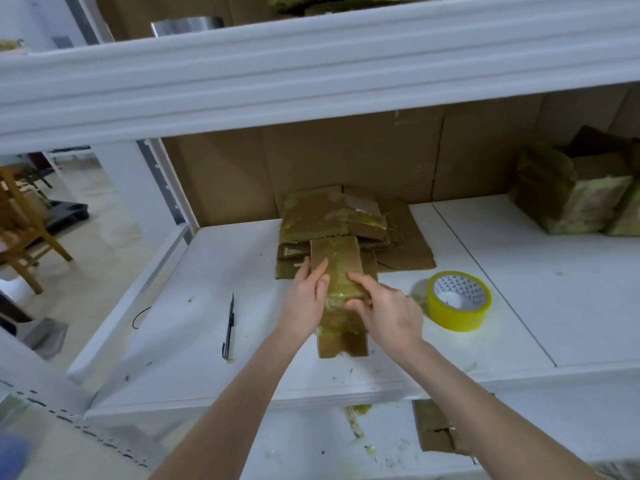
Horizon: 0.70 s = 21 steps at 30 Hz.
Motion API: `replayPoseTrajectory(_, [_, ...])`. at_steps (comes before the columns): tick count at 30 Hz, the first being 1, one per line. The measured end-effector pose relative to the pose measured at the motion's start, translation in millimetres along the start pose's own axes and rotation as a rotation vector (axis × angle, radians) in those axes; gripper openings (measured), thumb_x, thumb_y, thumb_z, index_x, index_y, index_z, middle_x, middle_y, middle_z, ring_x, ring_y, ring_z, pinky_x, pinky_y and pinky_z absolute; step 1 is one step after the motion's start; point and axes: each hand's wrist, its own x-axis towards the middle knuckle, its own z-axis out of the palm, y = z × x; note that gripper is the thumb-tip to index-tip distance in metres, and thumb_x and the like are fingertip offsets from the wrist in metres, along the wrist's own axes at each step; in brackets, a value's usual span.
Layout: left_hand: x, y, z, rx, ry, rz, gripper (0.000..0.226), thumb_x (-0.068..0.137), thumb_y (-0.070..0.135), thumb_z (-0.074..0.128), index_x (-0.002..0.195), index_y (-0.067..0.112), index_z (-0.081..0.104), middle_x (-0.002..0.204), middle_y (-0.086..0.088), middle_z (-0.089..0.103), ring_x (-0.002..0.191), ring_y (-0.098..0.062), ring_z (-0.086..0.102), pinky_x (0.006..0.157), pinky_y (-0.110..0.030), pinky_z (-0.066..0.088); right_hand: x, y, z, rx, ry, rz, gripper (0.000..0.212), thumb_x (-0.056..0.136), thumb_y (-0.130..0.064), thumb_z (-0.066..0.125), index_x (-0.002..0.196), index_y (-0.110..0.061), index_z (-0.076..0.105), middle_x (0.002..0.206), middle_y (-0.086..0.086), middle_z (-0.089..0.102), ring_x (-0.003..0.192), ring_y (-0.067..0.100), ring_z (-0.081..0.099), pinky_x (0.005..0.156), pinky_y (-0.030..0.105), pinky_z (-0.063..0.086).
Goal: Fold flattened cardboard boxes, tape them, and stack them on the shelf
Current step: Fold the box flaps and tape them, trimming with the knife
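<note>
White metal shelf (485,237) with brown cardboard lining the back. The flattened cardboard box (337,261), shiny with old tape, is held just above the shelf near its front edge. My left hand (306,299) holds its left side and my right hand (388,310) pinches the right side, fingers curled on it. Right behind the box is a pile of flat cardboard (332,213). A yellow tape roll (459,301) lies just right of my right hand, and a thin black tool (229,325) lies off to the left. Folded boxes (571,199) sit at the far right, well apart.
</note>
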Motion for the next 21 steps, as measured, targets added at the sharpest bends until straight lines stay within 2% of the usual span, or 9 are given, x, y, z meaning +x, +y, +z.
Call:
replayPoseTrajectory(2, [-4.4, -1.9, -2.3, 0.169, 0.079, 0.109, 0.042, 0.101, 0.033, 0.034, 0.14, 0.023, 0.046, 0.158, -0.003, 0.021, 0.142, -0.019, 0.026, 0.112, -0.034, 0.029, 0.7, -2.2, -0.2, -0.028, 0.0, 0.003, 0.051, 0.092, -0.056, 0.049, 0.14, -0.046, 0.038, 0.11, -0.004, 0.07, 0.097, 0.022, 0.066, 0.074, 0.031, 0.05])
replayPoseTrajectory(4, [-13.6, -4.2, -1.0, 0.302, 0.101, 0.259, 0.04, 0.099, 0.033, 0.042, 0.138, 0.024, 0.05, 0.154, 0.003, 0.031, 0.14, -0.015, 0.03, 0.11, -0.032, 0.033, 2.5, -1.1, 0.9, -0.013, -0.004, 0.001, 0.051, 0.092, -0.054, 0.051, 0.14, -0.047, 0.037, 0.109, -0.002, 0.07, 0.098, 0.023, 0.066, 0.077, 0.032, 0.051])
replayPoseTrajectory(7, [-18.6, -6.6, 3.0, 0.303, 0.111, 0.314, 0.038, 0.095, 0.021, 0.056, 0.133, 0.023, 0.055, 0.144, 0.002, 0.047, 0.137, -0.018, 0.039, 0.108, -0.027, 0.031, 6.0, 11.4, -8.2, 0.169, -0.145, 0.034, 0.06, 0.089, -0.053, 0.058, 0.143, -0.048, 0.033, 0.116, -0.003, 0.068, 0.106, 0.022, 0.063, 0.083, 0.032, 0.05])
replayPoseTrajectory(9, [-15.9, -4.8, 2.6, 0.277, 0.14, 0.316, 0.036, 0.093, 0.017, 0.059, 0.128, 0.02, 0.059, 0.139, 0.0, 0.052, 0.134, -0.02, 0.043, 0.106, -0.025, 0.03, 3.8, 30.6, -19.0, 0.217, -0.138, 0.127, 0.067, 0.085, -0.057, 0.061, 0.144, -0.042, 0.033, 0.12, -0.007, 0.065, 0.111, 0.02, 0.059, 0.085, 0.033, 0.048])
replayPoseTrajectory(12, [-13.6, -1.2, 1.9, 0.306, 0.131, 0.315, 0.035, 0.095, 0.018, 0.057, 0.129, 0.022, 0.058, 0.14, 0.003, 0.05, 0.135, -0.016, 0.041, 0.105, -0.019, 0.023, -0.7, 71.5, -30.9, -0.084, -0.003, 0.305, 0.056, 0.087, -0.055, 0.059, 0.134, -0.029, 0.043, 0.128, -0.005, 0.059, 0.123, 0.021, 0.047, 0.097, 0.035, 0.038])
replayPoseTrajectory(15, [-14.4, 1.0, 0.5, 0.332, 0.124, 0.307, 0.036, 0.096, 0.02, 0.055, 0.131, 0.023, 0.055, 0.142, 0.004, 0.048, 0.137, -0.014, 0.038, 0.109, -0.02, 0.023, -8.9, 93.0, -30.3, -0.347, -0.165, 0.381, 0.04, 0.092, -0.047, 0.052, 0.128, -0.028, 0.053, 0.124, 0.004, 0.061, 0.123, 0.022, 0.05, 0.112, 0.034, 0.025])
replayPoseTrajectory(17, [-14.7, 4.0, -1.6, 0.345, 0.109, 0.289, 0.036, 0.095, 0.02, 0.055, 0.132, 0.023, 0.055, 0.142, 0.005, 0.049, 0.136, -0.015, 0.038, 0.111, -0.025, 0.028, -10.5, 92.5, -32.4, -0.299, -0.175, 0.376, 0.034, 0.095, -0.042, 0.049, 0.124, -0.029, 0.058, 0.113, 0.007, 0.067, 0.113, 0.025, 0.058, 0.11, 0.031, 0.029])
replayPoseTrajectory(19, [-14.5, 6.3, -4.0, 0.371, 0.102, 0.279, 0.037, 0.095, 0.022, 0.056, 0.131, 0.024, 0.057, 0.14, 0.007, 0.051, 0.131, -0.015, 0.039, 0.107, -0.026, 0.033, -7.0, 81.9, -42.7, -0.106, -0.114, 0.36, 0.037, 0.095, -0.042, 0.052, 0.129, -0.028, 0.057, 0.118, 0.009, 0.065, 0.114, 0.029, 0.057, 0.096, 0.031, 0.04])
replayPoseTrajectory(21, [-13.2, 8.5, -7.2, 0.38, 0.094, 0.264, 0.038, 0.093, 0.024, 0.058, 0.131, 0.024, 0.058, 0.137, 0.008, 0.052, 0.126, -0.014, 0.038, 0.104, -0.026, 0.034, -1.8, 66.1, -51.8, 0.09, -0.061, 0.312, 0.047, 0.091, -0.044, 0.058, 0.134, -0.023, 0.055, 0.127, 0.009, 0.062, 0.117, 0.03, 0.054, 0.089, 0.032, 0.043])
